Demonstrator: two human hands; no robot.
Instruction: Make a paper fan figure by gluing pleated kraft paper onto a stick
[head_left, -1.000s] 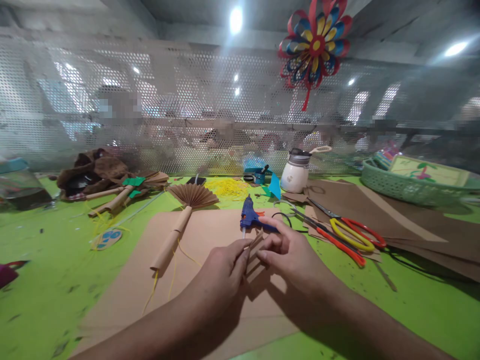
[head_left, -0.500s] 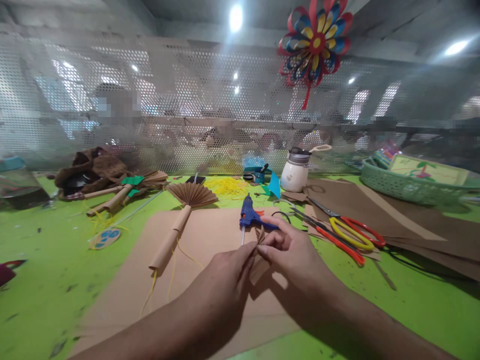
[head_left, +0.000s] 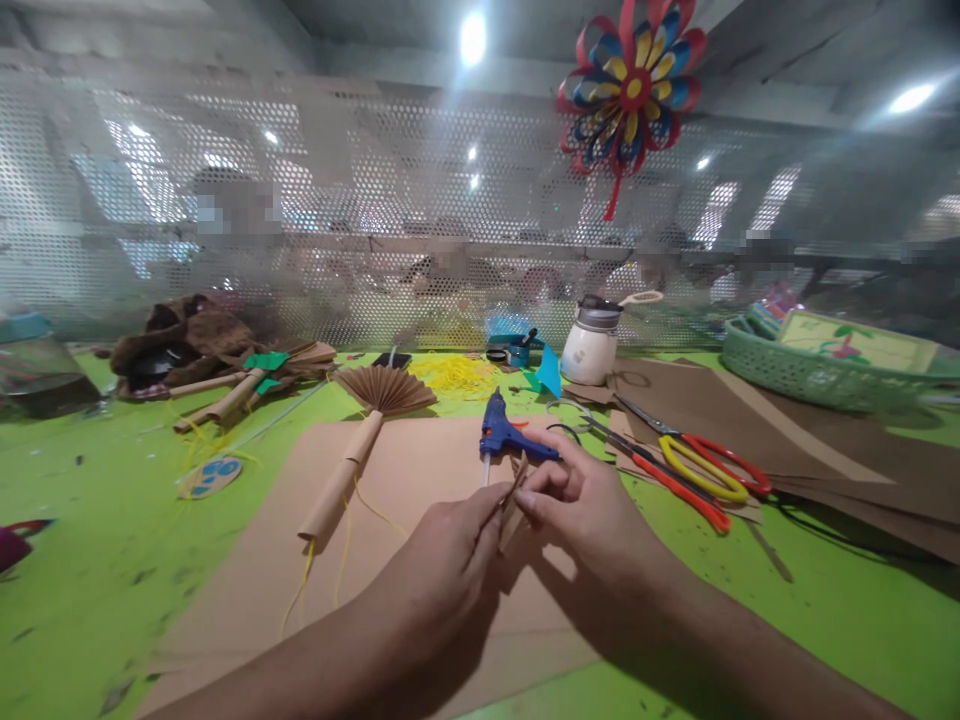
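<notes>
Left hand point(head_left: 454, 530), one; right hand point(head_left: 589, 495), one; between them, folded brown paper piece point(head_left: 514, 526), one; ahead, blue glue gun point(head_left: 498, 432), one; left of the left hand, pleated paper fan point(head_left: 384, 390), one; right of the right hand, green basket point(head_left: 795, 368), one; beyond both, white jar point(head_left: 590, 351), one.

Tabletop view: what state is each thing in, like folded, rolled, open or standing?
Brown paper: folded, pinched by left hand and right hand
Glue gun: lying on its side, stick poking out; on or off, can't tell
Fan: pleated, spread open
Fan handle: rolled
Large sheet: flat
Yellow shreds: loose heap
Scissors: lying down, blades apparently shut
White jar: upright, lid on
Basket: upright, things inside
</notes>
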